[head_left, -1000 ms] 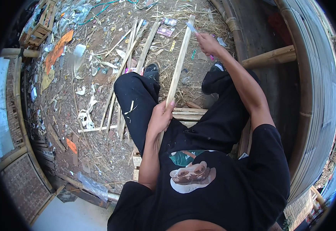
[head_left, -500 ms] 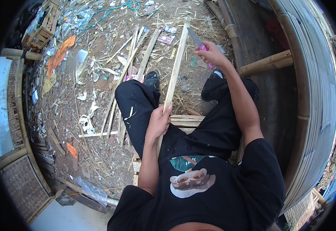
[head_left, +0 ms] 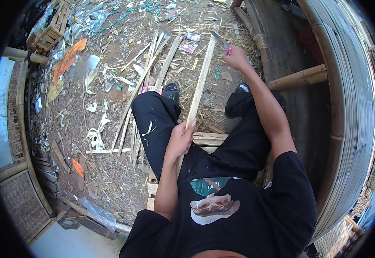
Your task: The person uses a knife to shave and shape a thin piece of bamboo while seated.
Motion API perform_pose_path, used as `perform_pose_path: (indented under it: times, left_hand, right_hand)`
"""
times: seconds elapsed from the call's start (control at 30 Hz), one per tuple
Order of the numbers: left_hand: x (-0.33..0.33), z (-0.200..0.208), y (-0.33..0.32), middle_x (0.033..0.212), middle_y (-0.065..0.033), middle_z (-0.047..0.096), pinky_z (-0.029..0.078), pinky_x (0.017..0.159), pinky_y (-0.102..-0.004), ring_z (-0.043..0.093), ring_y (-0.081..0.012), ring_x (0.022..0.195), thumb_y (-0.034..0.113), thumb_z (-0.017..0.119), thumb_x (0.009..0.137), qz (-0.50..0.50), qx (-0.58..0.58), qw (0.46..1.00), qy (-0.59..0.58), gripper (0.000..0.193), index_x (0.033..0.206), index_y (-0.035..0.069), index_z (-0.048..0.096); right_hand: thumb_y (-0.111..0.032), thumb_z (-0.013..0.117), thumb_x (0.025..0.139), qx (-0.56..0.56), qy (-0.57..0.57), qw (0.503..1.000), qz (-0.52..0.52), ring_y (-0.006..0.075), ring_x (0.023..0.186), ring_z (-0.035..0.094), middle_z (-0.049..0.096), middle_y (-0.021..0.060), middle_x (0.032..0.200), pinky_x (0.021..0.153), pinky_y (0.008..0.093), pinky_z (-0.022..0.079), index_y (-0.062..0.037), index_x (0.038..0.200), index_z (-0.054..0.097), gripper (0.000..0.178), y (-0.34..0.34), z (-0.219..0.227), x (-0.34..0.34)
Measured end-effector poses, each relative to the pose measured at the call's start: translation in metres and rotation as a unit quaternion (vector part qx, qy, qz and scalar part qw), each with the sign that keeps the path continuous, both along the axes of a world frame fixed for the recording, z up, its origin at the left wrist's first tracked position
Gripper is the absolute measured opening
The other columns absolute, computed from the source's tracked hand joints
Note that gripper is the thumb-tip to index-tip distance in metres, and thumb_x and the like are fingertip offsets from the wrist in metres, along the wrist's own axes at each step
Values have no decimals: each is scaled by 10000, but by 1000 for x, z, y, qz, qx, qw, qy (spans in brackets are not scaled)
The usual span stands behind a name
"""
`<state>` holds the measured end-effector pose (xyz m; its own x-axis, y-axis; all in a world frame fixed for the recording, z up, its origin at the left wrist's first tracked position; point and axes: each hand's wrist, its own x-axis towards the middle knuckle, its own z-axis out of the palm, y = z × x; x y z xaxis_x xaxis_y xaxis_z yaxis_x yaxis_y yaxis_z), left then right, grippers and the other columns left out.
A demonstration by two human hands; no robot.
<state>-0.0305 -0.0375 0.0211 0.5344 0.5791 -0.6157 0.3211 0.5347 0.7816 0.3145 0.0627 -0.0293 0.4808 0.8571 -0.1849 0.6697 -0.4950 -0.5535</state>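
A long pale bamboo strip [head_left: 201,79] slants up and away from my lap, between my knees. My left hand [head_left: 181,140] is wrapped round its lower part, with the thumb lying along the strip. My right hand [head_left: 236,57] grips the pink handle of a knife [head_left: 220,41] near the strip's far end. The blade points up and left, and its tip overlaps the strip in view; whether it touches cannot be told.
More bamboo strips [head_left: 169,60] lean beside my left knee. Low wooden slats [head_left: 209,138] lie between my thighs. Shavings and litter cover the ground, with an orange scrap [head_left: 70,58] at left. A bamboo-framed structure [head_left: 331,86] stands close on my right, a wooden crate [head_left: 50,32] far left.
My right hand has shifted slightly, and the knife has turned so its blade lies more across the strip's far end. My left hand keeps its hold, a little lower in view.
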Motion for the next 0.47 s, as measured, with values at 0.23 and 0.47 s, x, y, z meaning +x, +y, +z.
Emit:
perform_pose_path:
  times: [0.23,0.47]
  left_hand:
    - [4,-3,-5,503,52,364,277,298,-228,329,-41,338,341,491,1003,-20,25,1000,2,342,783,82,455]
    - [8,-8,-8,504,46,384,286,299,-231,352,-49,340,347,505,997,-32,92,995,32,341,795,74,471]
  right_hand:
    - [-231,608,771,-58,-22,996,-68,419,965,634,665,268,976,871,464,494,-9,903,700,274,16,10,6]
    - [-188,593,795,-27,-19,998,-53,440,1029,610,645,287,1038,905,479,484,-19,1023,689,300,22,-1,11]
